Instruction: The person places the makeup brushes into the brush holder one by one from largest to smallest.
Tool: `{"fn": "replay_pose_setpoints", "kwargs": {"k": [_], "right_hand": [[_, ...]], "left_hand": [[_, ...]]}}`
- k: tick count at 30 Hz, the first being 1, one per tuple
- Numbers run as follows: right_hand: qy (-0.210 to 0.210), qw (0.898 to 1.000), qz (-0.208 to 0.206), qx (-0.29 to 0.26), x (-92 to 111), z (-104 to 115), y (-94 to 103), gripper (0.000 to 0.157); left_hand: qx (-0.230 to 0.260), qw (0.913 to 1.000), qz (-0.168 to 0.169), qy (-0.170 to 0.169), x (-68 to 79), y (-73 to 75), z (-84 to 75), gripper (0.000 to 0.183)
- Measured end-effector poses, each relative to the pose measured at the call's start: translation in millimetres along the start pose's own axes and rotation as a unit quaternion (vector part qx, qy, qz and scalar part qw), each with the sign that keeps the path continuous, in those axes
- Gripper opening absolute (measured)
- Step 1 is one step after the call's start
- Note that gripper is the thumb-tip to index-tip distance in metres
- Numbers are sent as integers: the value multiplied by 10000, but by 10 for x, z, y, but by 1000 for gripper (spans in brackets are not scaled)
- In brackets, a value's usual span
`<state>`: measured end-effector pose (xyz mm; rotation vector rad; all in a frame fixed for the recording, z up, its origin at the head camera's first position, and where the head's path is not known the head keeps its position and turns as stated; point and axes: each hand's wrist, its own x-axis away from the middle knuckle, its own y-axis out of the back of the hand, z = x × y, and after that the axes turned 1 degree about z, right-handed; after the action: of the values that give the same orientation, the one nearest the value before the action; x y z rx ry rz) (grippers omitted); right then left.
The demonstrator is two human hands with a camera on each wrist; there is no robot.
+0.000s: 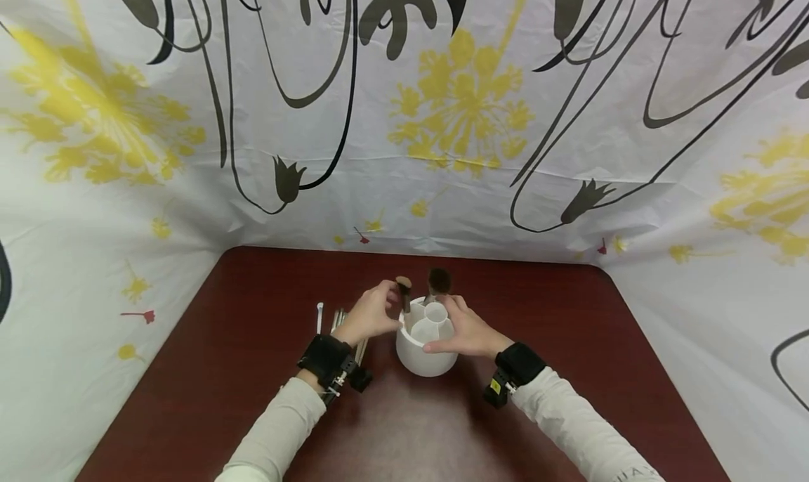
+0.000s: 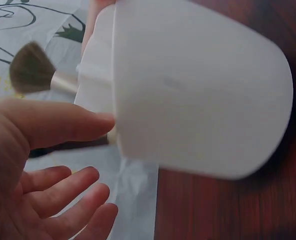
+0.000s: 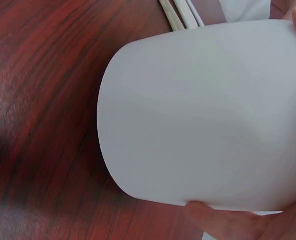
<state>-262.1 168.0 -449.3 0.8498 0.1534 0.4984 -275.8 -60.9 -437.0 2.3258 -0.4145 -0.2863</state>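
A round white brush holder [image 1: 427, 359] with several compartments stands on the table. My right hand [image 1: 470, 331] grips it from the right, thumb across the near rim and fingers round the far side. A large fluffy makeup brush [image 1: 439, 281] rises from the back of the holder, its dark bristles up. A second, thinner brush [image 1: 404, 296] stands at the left, beside my left hand [image 1: 371, 313]. In the left wrist view, the left thumb [image 2: 72, 120] lies at the holder's rim, passing in front of a dark brush handle [image 2: 70, 146]; the other fingers are spread loosely apart.
Several slim brushes or sticks [image 1: 362, 352] lie left of the holder, partly under the left wrist. A thin white-tipped stick [image 1: 319, 317] lies further left. The dark red table [image 1: 265, 278] ends at a patterned cloth [image 1: 354, 208] behind. Both wrists wear black camera bands.
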Motion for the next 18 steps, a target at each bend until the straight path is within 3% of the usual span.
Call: {"fn": "replay_pose_setpoints", "kwargs": {"k": [4,10,18], "right_hand": [[-136,9997,-158,158,18,30,-27,96],[-581,9966,-274,509,61,53,-58,98],[-497,9936,-362,945,117,54,-46,91]], "left_hand": [[-293,9990,126,324,51,144,71,70],[-802,9938,157,752,79,346,252,68],[-791,9911,216,1050,50,570,436,61]]}}
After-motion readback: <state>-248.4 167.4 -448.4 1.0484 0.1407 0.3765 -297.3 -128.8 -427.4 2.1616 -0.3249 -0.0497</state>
